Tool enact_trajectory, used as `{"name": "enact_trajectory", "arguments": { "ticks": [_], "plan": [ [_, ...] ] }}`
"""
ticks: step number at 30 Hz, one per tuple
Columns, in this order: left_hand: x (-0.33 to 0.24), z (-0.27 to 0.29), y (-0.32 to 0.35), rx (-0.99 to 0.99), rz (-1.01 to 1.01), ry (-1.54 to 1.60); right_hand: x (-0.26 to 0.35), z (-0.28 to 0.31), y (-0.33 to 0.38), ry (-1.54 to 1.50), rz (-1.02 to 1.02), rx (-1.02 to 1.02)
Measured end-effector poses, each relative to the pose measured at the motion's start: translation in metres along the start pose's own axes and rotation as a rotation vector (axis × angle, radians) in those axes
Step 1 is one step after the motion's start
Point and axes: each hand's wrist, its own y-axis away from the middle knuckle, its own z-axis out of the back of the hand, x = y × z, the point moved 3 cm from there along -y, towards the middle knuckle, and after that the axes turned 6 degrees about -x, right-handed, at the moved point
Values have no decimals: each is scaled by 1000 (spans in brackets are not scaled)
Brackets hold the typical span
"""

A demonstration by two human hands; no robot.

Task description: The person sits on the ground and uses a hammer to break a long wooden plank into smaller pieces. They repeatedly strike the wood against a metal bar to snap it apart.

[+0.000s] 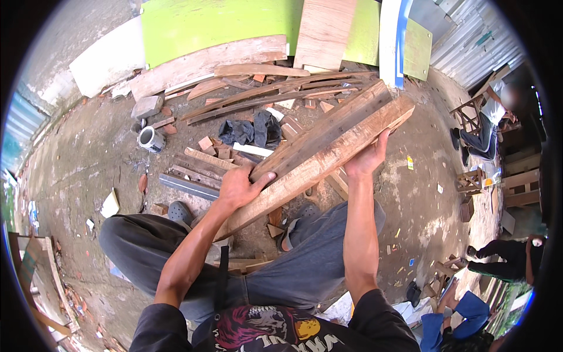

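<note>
Slanting across my lap is a long, thick wooden beam [319, 167] with a rough pale face. My left hand [239, 186] grips its upper edge toward the lower end, thumb laid along the wood. Under the far right end, my right hand [366, 157] supports it, with fingers partly hidden behind the beam. A second board [331, 126], darker and dotted with small holes, lies directly behind it along the same slant; whether the two are joined I cannot tell. Wooden offcuts [202, 167] lie on the ground beyond my left hand.
A grey-stained can [151, 140] stands left of a crumpled black bag [267, 129]. Long wooden strips [258, 100] lie before leaning green panels [217, 26]. One person [484, 123] sits at the far right; others [504, 258] are lower right. Scraps litter the concrete floor [88, 176].
</note>
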Motion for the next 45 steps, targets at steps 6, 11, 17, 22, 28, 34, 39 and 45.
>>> {"name": "enact_trajectory", "arguments": {
  "ticks": [6,11,17,22,28,34,39,45],
  "plan": [
    [-3,25,0,-180,-22,-57,-21,-17,8,48,-41,-170],
    [2,53,-10,-399,-65,-91,-57,16,3,330,144,-140],
    [43,73,-17,-384,77,211,-35,-5,19,768,469,67],
    [65,75,-21,-396,68,462,-9,4,14,948,654,-1],
    [78,62,-29,-278,86,932,6,13,9,1085,672,-26],
    [52,55,-22,462,-175,1525,1,16,15,1224,582,37],
    [47,45,-21,737,-297,1722,-19,13,24,1248,493,175],
    [48,36,-30,679,-333,1731,-36,18,31,1387,436,233]
  ]
}}
